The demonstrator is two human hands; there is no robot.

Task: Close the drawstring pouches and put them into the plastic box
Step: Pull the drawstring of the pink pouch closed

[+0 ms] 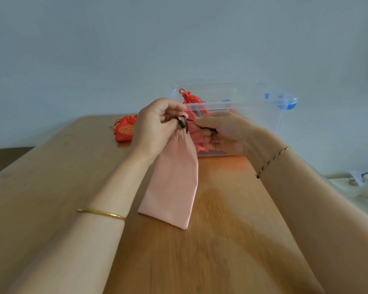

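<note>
Pink pouch (172, 183) below hands: left hand (157, 122) pinches toggle (181, 124), right hand (223, 132) pinches cord (191, 120) (black).

Near pouch (174, 183) before box (253, 115); far pouch (125, 129) on table (221, 251), left of box.

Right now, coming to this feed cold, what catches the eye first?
A long pink pouch at centre, held by its gathered neck over the wooden table, left hand and right hand both pinching its black drawstring. Behind them stands the clear plastic box with red pouches inside; a gold-patterned red pouch lies on the table left of it.
</note>
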